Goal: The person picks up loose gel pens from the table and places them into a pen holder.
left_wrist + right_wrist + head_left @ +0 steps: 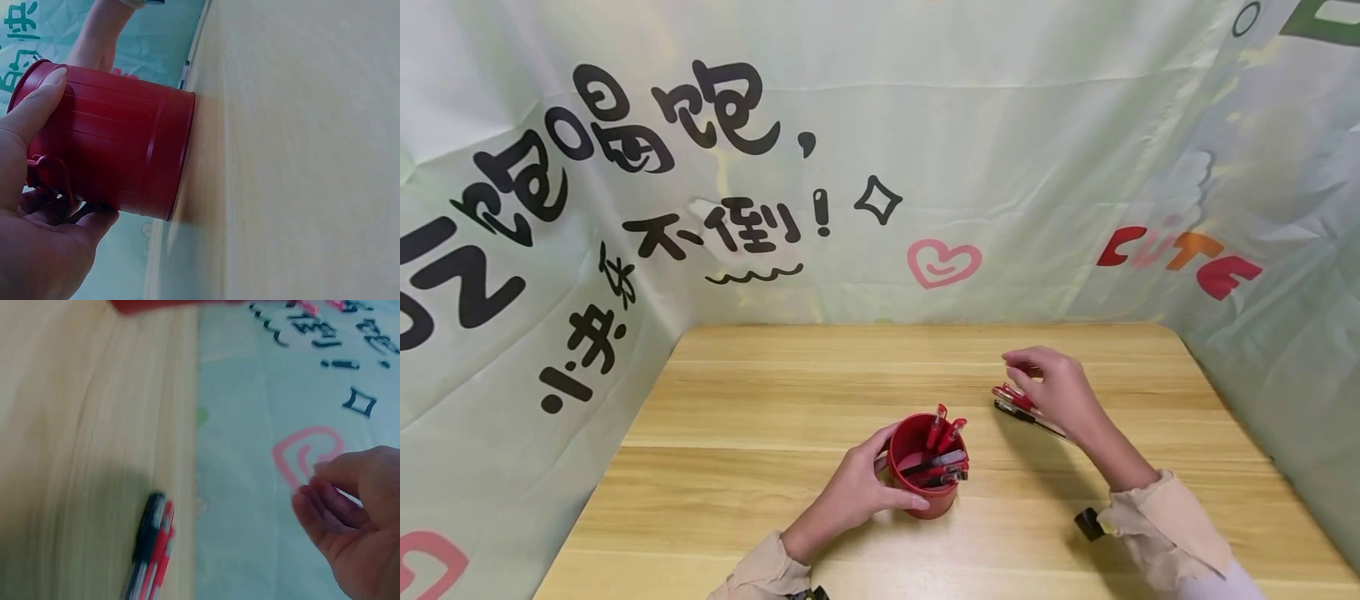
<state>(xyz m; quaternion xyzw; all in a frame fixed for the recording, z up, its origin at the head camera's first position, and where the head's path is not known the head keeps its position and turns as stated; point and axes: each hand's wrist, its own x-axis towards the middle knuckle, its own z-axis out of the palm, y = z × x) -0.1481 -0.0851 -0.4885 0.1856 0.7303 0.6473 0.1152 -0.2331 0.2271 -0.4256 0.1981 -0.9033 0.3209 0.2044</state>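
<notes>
My left hand (865, 483) grips a red metal cup (934, 503) around its side, thumb at the near rim. In the left wrist view the cup (122, 134) shows ridged walls and a small wire handle (53, 169) by the palm. Several red and black pens (953, 435) lean inside it. To the right, my right hand (1063, 396) hovers over a few pens on the table, its fingers loosely bent with nothing between them. Those are a black pen (147, 531) and red pens (164, 550) lying side by side, partly hidden by the hand in the head view.
The wooden table (760, 392) is bounded at the back and sides by a pale green printed cloth (1045, 167). A black wrist device (1088, 523) sits at the right sleeve. The table's back edge runs just behind the pens.
</notes>
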